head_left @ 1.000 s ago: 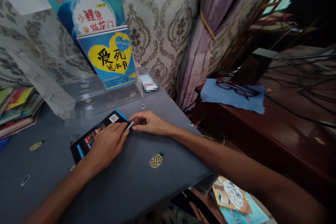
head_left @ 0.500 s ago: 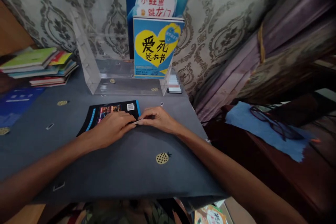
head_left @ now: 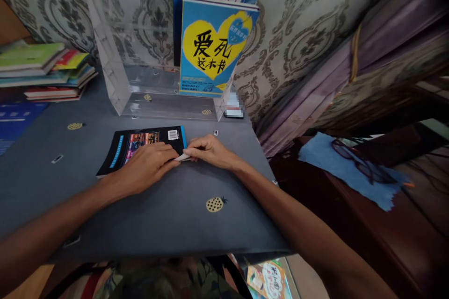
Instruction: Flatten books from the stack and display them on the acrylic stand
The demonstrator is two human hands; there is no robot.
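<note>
Head view: right hand [head_left: 213,151] still pinches the book [head_left: 142,139]'s corner, inward from the surface [head_left: 150,224]'s right edge, so handling continues. Left hand [head_left: 146,162] lies over it, grip unclear.

The black book [head_left: 142,139] looks smooth and papery, the tablecloth [head_left: 164,219] matt, the stand [head_left: 112,74] glossy clear plastic

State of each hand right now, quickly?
Left hand: laid over the book; whether it grips cannot be told.
Right hand: closed, pinching the book's near right corner.
</note>
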